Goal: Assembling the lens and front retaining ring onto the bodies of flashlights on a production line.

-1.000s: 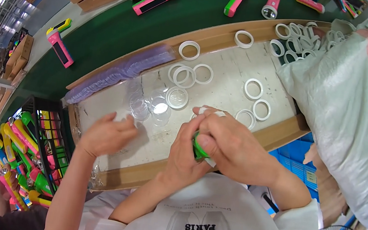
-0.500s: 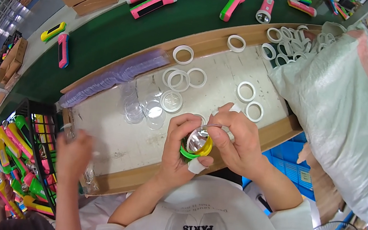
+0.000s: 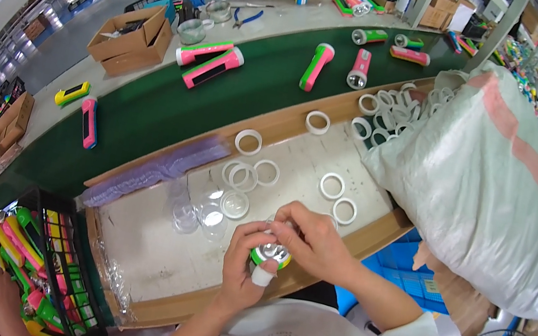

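1) The left hand [image 3: 240,265] is clamped on a torch head [image 3: 275,254], thumb along its near side and fingers curled round its left; a white wrap [image 3: 262,275] covers part of that thumb;
2) The right hand [image 3: 316,245] bends over the same torch head, fingertips gathered at its far rim; whether they pinch a small part there I cannot tell, as the hand hides it;
3) The torch head is over the near edge of the tray [image 3: 146,254], silvery reflector facing up, green and yellow at its rim; good handling here probably means a firm left grip, even pressure right round the rim, and fingertips off the reflector to avoid smudges;
4) Beyond the hands lie loose white rings, the nearest fully visible one [image 3: 347,200] within easy reach; left of them lie clear discs [image 3: 185,219], best lifted by their edges;
5) Along the tray's far left side runs a purplish row of discs [image 3: 161,169];
6) Farther out, a white sack [image 3: 479,198] slumps at right, a black basket [image 3: 60,268] stands at left, and several torches lie on the green surface [image 3: 143,106] beyond the tray
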The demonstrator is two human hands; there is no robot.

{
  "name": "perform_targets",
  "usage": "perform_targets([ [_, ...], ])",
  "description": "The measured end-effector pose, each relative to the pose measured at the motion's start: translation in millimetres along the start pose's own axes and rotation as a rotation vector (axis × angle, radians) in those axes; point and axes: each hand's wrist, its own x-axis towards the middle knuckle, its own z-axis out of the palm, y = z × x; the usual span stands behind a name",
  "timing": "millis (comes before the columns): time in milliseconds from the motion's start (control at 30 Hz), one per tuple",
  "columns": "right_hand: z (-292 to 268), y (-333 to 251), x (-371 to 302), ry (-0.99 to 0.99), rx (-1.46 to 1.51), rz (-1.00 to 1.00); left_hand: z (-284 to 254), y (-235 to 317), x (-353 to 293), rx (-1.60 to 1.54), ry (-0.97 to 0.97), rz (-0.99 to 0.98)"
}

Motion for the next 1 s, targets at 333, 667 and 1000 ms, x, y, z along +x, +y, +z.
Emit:
perform_targets([
  [333,-12.1,13.9,-8.8,-0.196,0.979,0.513,9.1,10.3,-10.1,-0.237,0.089,-0.187],
  [667,-11.5,7.6,-15.8,-0.109,0.365,0.196,8.2,3.7,-14.7,-0.123,0.058,-0.080],
  [1000,-12.8,12.9,-24.5,-0.136,0.326,0.241,5.7,20.6,-6.3,0.401,-0.072,0.175],
])
